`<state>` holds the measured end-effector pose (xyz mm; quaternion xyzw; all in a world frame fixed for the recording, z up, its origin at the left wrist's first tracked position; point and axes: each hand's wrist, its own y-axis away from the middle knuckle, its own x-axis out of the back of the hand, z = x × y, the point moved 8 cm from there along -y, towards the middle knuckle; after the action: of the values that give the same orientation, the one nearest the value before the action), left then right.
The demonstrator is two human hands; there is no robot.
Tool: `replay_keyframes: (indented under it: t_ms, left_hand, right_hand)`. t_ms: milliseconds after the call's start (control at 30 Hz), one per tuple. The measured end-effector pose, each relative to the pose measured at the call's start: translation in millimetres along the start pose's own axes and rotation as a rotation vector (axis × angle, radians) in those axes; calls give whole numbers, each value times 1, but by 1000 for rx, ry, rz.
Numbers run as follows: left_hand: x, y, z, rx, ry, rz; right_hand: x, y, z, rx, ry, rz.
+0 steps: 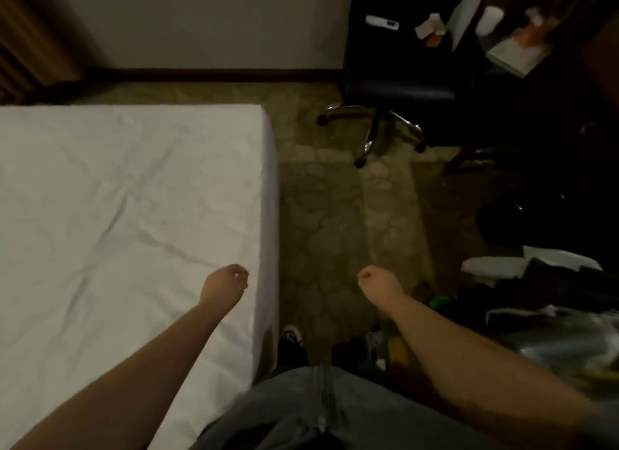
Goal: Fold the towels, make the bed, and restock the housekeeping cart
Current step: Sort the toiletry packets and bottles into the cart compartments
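The bed (134, 198) fills the left half of the view, covered by a white sheet with light creases. Its right edge drops to the carpet. My left hand (227, 282) hovers over the bed's near right edge, fingers curled in, with nothing visible in it. My right hand (378, 282) is held out over the carpet beside the bed, also curled into a fist and holding nothing I can see. A heap of white linen (495, 268) lies among dark items on the floor at the right.
A black swivel chair (395, 91) with a chrome base stands at the far end of the carpet aisle. A dark desk (502, 47) with a cup, papers and a remote is behind it. Clutter and bags crowd the floor at the right. My shoe (291, 335) is by the bed.
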<state>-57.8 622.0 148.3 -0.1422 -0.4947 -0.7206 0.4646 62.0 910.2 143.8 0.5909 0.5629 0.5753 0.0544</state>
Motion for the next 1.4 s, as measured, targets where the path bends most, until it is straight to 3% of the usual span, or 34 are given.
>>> replay_keyframes:
  t_ms: [133, 267, 533, 633, 767, 933, 1100, 1233, 1400]
  left_hand:
    - [14, -59, 159, -207, -58, -18]
    - [-11, -112, 283, -365, -75, -111]
    - [-45, -259, 473, -396, -413, -177]
    - [-61, -304, 552, -408, -421, -218]
    - [-118, -328, 667, -512, -403, -308]
    - [-253, -300, 847, -840, -496, -556]
    - [-385, -195, 988, -1166, -797, -744]
    - [-460, -105, 1026, -1370, -875, -847]
    - [-560, -38, 1040, -1283, -773, -817]
  right_hand:
    - [61, -54, 9, -140, -155, 24]
    - [153, -139, 17, -240, -350, 170]
    - [393, -242, 11, -88, -709, 491]
    - [483, -245, 13, 48, -717, 565]
    - [574, -251, 69, -1, -747, 664]
    - [634, -258, 204, -304, -939, 864]
    - [625, -211, 326, -750, -1107, 1050]
    - [594, -159, 396, -1028, -1205, 1168]
    - [566, -123, 502, -1289, -1229, 1170]
